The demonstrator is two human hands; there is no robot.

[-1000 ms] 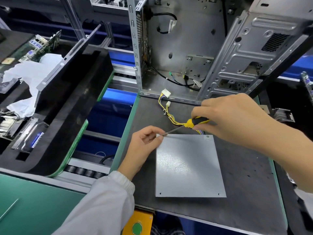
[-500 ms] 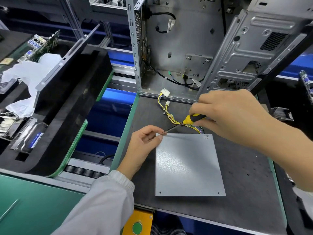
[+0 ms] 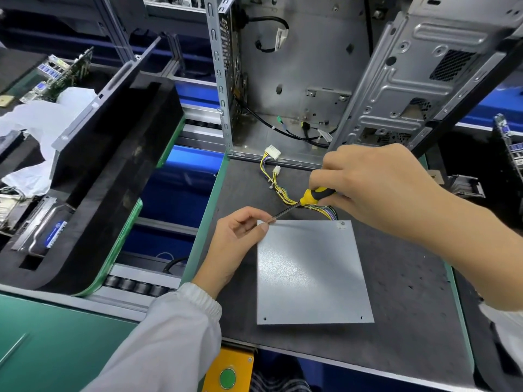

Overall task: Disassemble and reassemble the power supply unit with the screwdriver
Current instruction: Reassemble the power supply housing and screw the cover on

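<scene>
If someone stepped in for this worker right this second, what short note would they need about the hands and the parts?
Right hand: grips the yellow-and-black-handled screwdriver, shaft angled down to the far-left corner of the flat grey metal power supply unit.
Left hand: fingers pinch around the screwdriver tip at that corner, apparently steadying it or a screw; no screw is visible.
The unit lies flat on the dark mat, its yellow wire bundle trailing toward the open silver computer case behind.
Done: cannot tell which stage this is.
Left: finish this corner; the two near corner holes look empty.
</scene>
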